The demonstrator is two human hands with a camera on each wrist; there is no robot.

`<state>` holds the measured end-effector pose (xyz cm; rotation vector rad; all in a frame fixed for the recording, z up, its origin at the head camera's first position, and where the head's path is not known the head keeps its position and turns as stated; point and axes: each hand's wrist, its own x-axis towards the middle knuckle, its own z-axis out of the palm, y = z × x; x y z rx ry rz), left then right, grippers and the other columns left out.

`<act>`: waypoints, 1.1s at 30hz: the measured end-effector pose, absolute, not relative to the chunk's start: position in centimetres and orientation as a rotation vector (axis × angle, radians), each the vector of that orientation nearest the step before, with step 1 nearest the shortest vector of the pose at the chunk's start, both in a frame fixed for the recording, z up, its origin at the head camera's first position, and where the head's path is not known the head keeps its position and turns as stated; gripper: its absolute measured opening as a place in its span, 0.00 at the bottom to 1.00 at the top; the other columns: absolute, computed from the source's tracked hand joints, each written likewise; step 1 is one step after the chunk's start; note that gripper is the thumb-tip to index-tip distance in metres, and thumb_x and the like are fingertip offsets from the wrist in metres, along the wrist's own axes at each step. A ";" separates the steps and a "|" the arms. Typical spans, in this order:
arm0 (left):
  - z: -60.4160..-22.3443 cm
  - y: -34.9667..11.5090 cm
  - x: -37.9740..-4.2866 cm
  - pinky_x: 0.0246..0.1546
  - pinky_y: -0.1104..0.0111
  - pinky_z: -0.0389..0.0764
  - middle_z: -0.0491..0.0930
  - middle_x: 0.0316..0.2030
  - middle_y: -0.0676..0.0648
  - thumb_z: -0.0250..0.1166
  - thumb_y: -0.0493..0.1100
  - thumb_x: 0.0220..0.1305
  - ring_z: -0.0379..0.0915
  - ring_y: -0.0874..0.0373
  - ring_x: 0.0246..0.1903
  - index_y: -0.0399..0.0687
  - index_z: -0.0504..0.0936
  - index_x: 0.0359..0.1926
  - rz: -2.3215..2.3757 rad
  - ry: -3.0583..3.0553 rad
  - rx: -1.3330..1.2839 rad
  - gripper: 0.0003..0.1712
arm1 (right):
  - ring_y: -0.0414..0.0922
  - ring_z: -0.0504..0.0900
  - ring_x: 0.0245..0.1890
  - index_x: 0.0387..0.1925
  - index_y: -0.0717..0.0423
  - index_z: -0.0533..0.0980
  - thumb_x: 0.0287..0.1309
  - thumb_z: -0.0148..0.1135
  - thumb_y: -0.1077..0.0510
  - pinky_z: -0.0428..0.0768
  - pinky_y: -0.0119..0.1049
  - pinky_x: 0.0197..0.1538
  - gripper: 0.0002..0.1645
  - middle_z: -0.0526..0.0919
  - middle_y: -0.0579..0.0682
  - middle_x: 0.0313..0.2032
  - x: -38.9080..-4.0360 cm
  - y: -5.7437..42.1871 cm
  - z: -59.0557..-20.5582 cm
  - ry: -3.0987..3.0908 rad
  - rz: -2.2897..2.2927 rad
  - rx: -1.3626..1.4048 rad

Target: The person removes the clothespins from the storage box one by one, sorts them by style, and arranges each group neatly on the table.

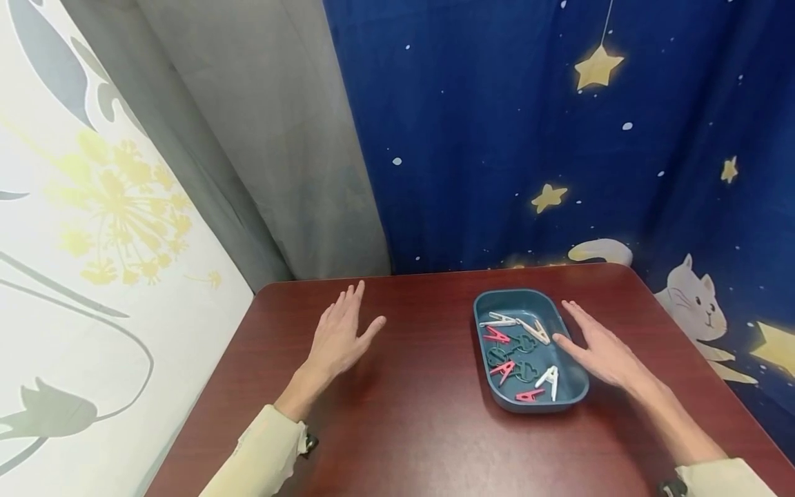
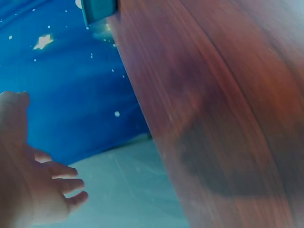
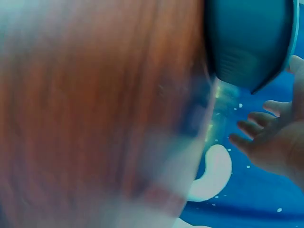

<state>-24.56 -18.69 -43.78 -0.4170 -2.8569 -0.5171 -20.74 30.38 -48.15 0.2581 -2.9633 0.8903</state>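
A dark teal tray (image 1: 562, 366) stands on the right part of the table in the head view. In it lie several clothespins: red ones such as the clothespin (image 1: 502, 371), a white clothespin (image 1: 549, 382) and a cream clothespin (image 1: 534, 330), along with dark green looped pieces (image 1: 526, 372). My right hand (image 1: 605, 352) hovers at the tray's right side, fingers extended, thumb by the rim. Well left of the tray, my left hand (image 1: 338, 335) is held over the table with fingers straight and thumb spread. Both hands hold nothing.
The reddish-brown wooden table (image 1: 410, 386) has its far edge by a grey curtain (image 1: 279, 138) and a blue starry curtain (image 1: 472, 138). A white patterned panel (image 1: 93, 241) borders it on the left.
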 end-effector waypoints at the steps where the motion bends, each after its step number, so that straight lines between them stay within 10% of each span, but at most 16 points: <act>1: -43.8 -18.2 -24.9 0.79 0.45 0.51 0.53 0.83 0.39 0.52 0.71 0.78 0.48 0.43 0.82 0.45 0.48 0.86 -0.545 -2.842 -0.424 0.52 | 0.74 0.57 0.76 0.84 0.61 0.49 0.74 0.63 0.40 0.60 0.78 0.68 0.53 0.54 0.73 0.79 -20.8 30.3 -48.4 -2.957 0.928 0.256; 14: -43.0 -11.7 -27.2 0.77 0.47 0.60 0.65 0.78 0.39 0.58 0.62 0.78 0.58 0.44 0.78 0.39 0.58 0.82 -0.807 -2.642 -0.529 0.45 | 0.72 0.65 0.73 0.82 0.64 0.54 0.67 0.66 0.67 0.68 0.64 0.67 0.48 0.63 0.74 0.75 -21.3 29.3 -50.0 -2.724 1.229 0.263; 33: -43.0 -4.9 -27.1 0.73 0.46 0.67 0.67 0.78 0.45 0.60 0.60 0.77 0.65 0.47 0.75 0.50 0.61 0.83 -1.046 -2.601 -0.586 0.42 | 0.72 0.64 0.74 0.82 0.63 0.55 0.65 0.60 0.74 0.66 0.66 0.69 0.47 0.64 0.73 0.75 -21.4 28.8 -50.4 -2.671 1.324 0.246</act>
